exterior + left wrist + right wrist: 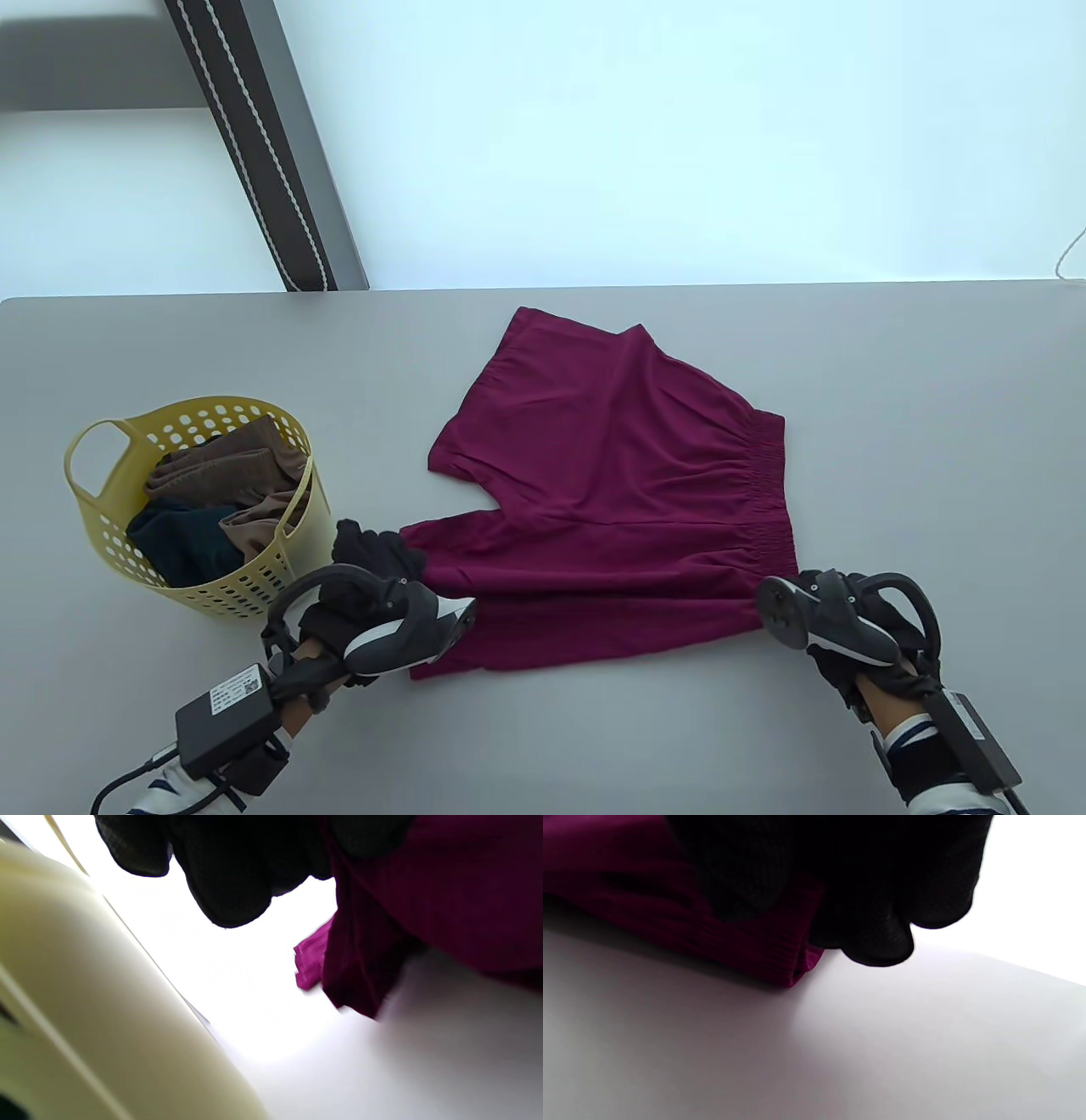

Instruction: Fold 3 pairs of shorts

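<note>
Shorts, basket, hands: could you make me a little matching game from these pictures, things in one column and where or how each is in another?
Things:
1. shorts
2. basket
3. left hand
4. right hand

Places or states:
A. at the waistband corner
B. spread on the table, maroon
C. at a leg hem, beside the basket
D. yellow, holding brown and dark clothes

Pairs: 1-B, 2-D, 3-C, 4-A
</note>
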